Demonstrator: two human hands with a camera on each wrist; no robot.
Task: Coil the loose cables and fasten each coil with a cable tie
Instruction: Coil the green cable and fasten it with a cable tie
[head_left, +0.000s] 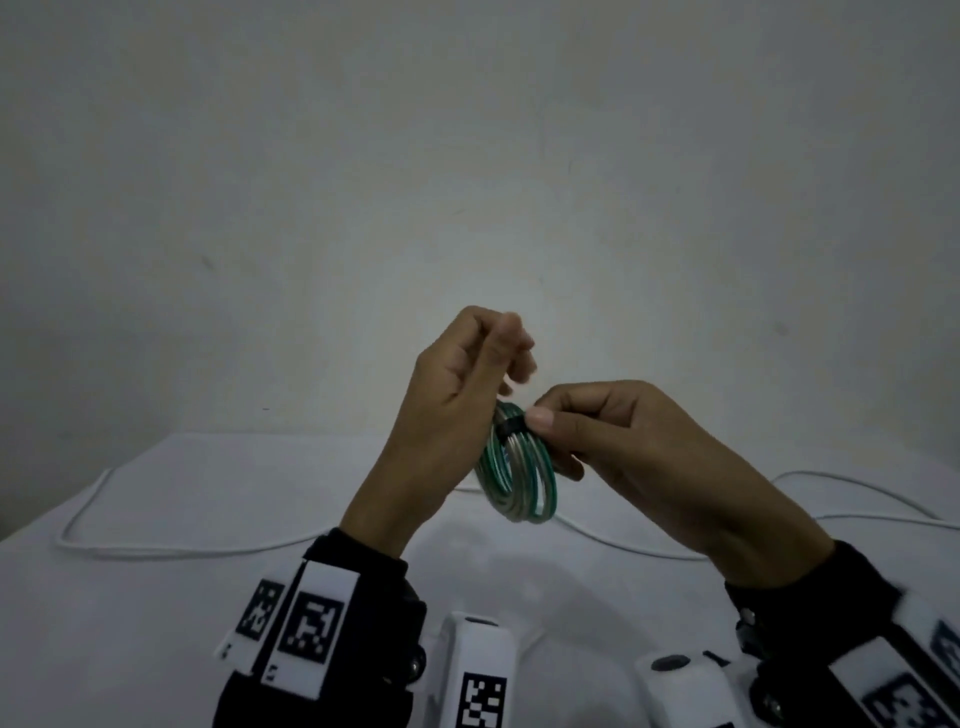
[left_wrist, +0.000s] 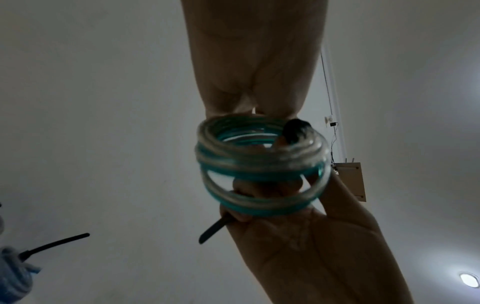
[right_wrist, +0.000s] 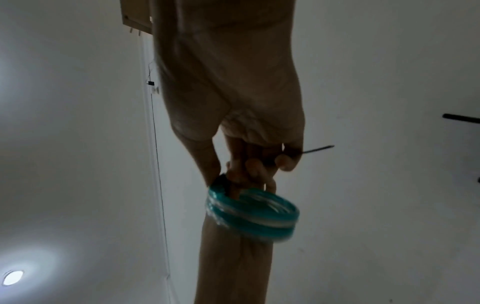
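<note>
A coil of clear and green cable (head_left: 519, 475) hangs in the air between my two hands, above the white table (head_left: 156, 649). A black cable tie (head_left: 510, 427) wraps its top. My right hand (head_left: 537, 418) pinches the tie at the coil. In the left wrist view the tie's tail (left_wrist: 210, 230) sticks out of the curled right fingers (left_wrist: 259, 188) behind the coil (left_wrist: 259, 164). My left hand (head_left: 511, 358) is at the coil's upper left with its fingers curled. Its lower fingers meet the coil's top rim, and the contact itself is mostly hidden.
A loose white cable (head_left: 156, 551) lies in a long curve across the table, running off to the right (head_left: 857, 483). The wall stands just behind the table. The wrist camera mounts (head_left: 483, 670) fill the bottom of the head view.
</note>
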